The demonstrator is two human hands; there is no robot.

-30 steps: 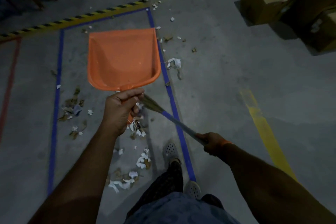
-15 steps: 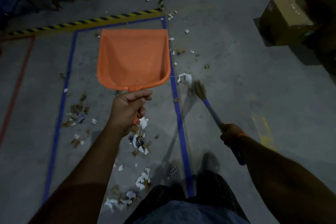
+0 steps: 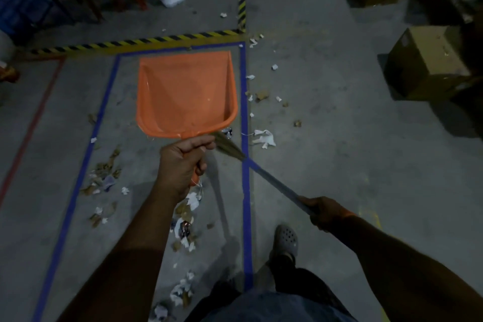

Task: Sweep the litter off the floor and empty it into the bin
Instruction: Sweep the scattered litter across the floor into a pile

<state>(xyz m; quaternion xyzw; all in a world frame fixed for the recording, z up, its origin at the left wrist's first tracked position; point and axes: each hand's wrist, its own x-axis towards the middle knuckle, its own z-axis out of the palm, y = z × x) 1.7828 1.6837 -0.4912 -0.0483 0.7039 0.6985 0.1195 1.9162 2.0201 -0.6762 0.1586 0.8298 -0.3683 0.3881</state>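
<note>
- Litter: torn white paper and brown scraps on the grey concrete floor (image 3: 339, 138). Likely very light and loose; probably skids and flutters under a hard stroke, so short, low strokes suit it.
- Main trail (image 3: 186, 219) runs below the left hand (image 3: 183, 162), from the wrist down towards the bottom edge. A second patch (image 3: 103, 178) lies near the left blue tape line (image 3: 86, 159). Strays (image 3: 264, 137) lie right of the right tape line.
- Left hand grips the handle of the orange dustpan (image 3: 187, 94), fingers curled round it. Pan looks like thin stiff plastic, light; handle is the sensible hold. It is held out ahead with nothing visible in it; cannot tell if its lip touches the floor.
- Right hand (image 3: 324, 213) is wrapped round the broom (image 3: 271, 179) shaft, low on its length. Bristle head (image 3: 226, 145) sits just beside the left hand's knuckles, at the pan's rear corner.
- Most litter lies behind the pan's mouth, nearer the feet.
- No bin in view.
</note>
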